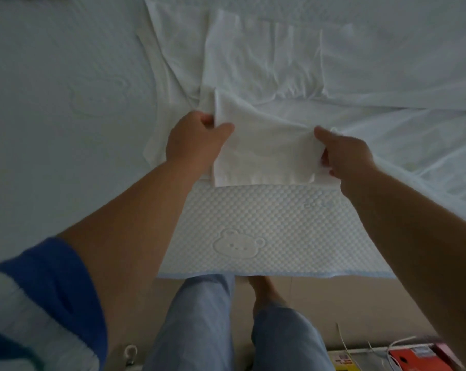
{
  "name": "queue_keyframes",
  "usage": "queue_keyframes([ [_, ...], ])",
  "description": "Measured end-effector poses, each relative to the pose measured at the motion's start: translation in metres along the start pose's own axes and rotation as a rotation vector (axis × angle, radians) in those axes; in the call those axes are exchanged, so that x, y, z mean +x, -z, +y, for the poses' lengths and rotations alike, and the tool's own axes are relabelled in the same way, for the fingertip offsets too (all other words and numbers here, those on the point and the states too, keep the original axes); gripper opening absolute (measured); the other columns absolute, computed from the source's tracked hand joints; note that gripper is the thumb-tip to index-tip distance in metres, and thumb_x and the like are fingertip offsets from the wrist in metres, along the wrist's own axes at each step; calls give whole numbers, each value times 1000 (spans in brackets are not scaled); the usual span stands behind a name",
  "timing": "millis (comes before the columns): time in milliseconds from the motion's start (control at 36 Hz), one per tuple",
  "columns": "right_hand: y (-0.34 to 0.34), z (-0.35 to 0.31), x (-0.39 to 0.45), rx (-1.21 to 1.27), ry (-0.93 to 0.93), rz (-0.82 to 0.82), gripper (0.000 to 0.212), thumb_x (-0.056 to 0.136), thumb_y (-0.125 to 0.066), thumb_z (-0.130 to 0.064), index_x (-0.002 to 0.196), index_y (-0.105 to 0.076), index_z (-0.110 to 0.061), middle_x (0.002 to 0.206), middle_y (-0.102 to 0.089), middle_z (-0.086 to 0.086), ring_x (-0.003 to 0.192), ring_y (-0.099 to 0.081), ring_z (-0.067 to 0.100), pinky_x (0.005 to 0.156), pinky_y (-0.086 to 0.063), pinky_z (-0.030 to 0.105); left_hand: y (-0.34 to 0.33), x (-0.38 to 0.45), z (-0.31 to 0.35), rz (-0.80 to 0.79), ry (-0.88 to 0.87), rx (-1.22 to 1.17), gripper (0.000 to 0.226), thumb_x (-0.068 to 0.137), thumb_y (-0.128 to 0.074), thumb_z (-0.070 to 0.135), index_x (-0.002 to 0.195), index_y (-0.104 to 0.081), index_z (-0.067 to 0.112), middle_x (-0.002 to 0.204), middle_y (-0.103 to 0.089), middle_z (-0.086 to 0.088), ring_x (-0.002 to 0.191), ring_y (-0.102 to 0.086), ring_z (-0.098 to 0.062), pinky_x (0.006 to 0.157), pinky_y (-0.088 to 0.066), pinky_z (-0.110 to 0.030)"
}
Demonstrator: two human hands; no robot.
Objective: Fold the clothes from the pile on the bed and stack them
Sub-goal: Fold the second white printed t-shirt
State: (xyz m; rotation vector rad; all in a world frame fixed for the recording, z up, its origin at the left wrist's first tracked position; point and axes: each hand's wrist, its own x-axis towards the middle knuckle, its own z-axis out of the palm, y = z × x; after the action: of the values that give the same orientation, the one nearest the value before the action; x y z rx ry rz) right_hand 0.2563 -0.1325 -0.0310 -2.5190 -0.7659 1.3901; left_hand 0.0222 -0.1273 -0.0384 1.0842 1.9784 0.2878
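Observation:
A white garment (264, 84) lies spread on the bed, its near part doubled into a folded flap (264, 151). My left hand (193, 144) pinches the flap's left edge between thumb and fingers. On the flap's right edge my right hand (345, 153) is shut in the same way. Both hands hold the fold a little above the bed's near edge. More white cloth (403, 73) lies flat to the right, and where one piece ends and another begins is hard to tell.
The bed has a white quilted cover (266, 226) with an embossed bear and a blue trim at its near edge. My legs in light blue trousers (199, 325) stand on a beige floor. A red box (413, 357) and white cables lie at the lower right.

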Motion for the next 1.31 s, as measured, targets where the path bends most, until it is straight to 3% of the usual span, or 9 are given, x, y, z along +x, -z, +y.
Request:
queue_keyframes([
  [167,8,-11,20,38,12,23,27,85,-61,-39,66,-53,-23,71,-55,-3,64,-52,13,58,-43,15,0,30,32,-5,16,-100,36,78,-69,37,63,-62,4,61,-59,-7,64,-55,-18,58,-39,-25],
  [389,5,-3,22,114,68,99,21,81,-65,-42,75,-62,-23,72,-60,-5,71,-56,16,71,-48,32,5,24,24,64,243,-493,30,83,-67,24,56,-55,21,43,-48,6,28,-34,-4,35,-24,-11],
  [472,2,-3,16,20,123,169,25,81,-64,-42,95,-56,-23,85,-59,-10,78,-56,10,75,-46,28,13,15,17,122,210,-392,11,77,-68,24,70,-62,18,56,-58,7,40,-46,-6,44,-36,-19],
  [528,0,-1,5,-27,200,227,31,80,-64,-37,105,-50,-25,87,-53,-13,77,-50,4,73,-41,25,18,5,2,175,171,-237,24,74,-70,30,92,-63,16,85,-63,4,72,-60,-12,65,-46,-25],
  [639,-9,6,-25,-139,397,194,37,83,-61,-33,116,-47,-26,103,-48,-10,87,-50,9,72,-40,22,31,-28,-40,178,200,-36,39,75,-70,36,107,-58,17,100,-55,5,100,-56,-17,75,-36,-20],
  [722,-20,16,-40,-308,485,97,38,84,-62,-31,119,-49,-22,105,-49,-9,86,-51,12,75,-35,25,35,-42,-67,105,241,66,36,78,-65,41,106,-61,18,106,-64,-2,102,-58,-23,74,-34,-22],
  [1000,-34,31,-46,-529,433,-15,38,84,-61,-28,119,-57,-14,119,-53,7,108,-52,24,93,-36,29,58,-36,-103,-33,172,146,36,79,-66,38,53,-50,20,54,-49,11,54,-46,-8,47,-29,-22],
  [1139,-22,31,-47,-567,392,-52,38,86,-59,-31,121,-55,-15,118,-52,5,100,-51,20,87,-36,28,58,-42,-103,1,153,229,8,78,-65,29,74,-62,22,77,-63,-1,78,-58,-21,64,-35,-25],
  [1306,23,52,-51,-511,367,-15,34,88,-60,-32,118,-56,-19,108,-49,-6,73,-45,1,58,-32,15,52,-58,-66,190,127,245,15,75,-59,16,89,-53,18,101,-56,-12,92,-54,-32,70,-33,-30],
])
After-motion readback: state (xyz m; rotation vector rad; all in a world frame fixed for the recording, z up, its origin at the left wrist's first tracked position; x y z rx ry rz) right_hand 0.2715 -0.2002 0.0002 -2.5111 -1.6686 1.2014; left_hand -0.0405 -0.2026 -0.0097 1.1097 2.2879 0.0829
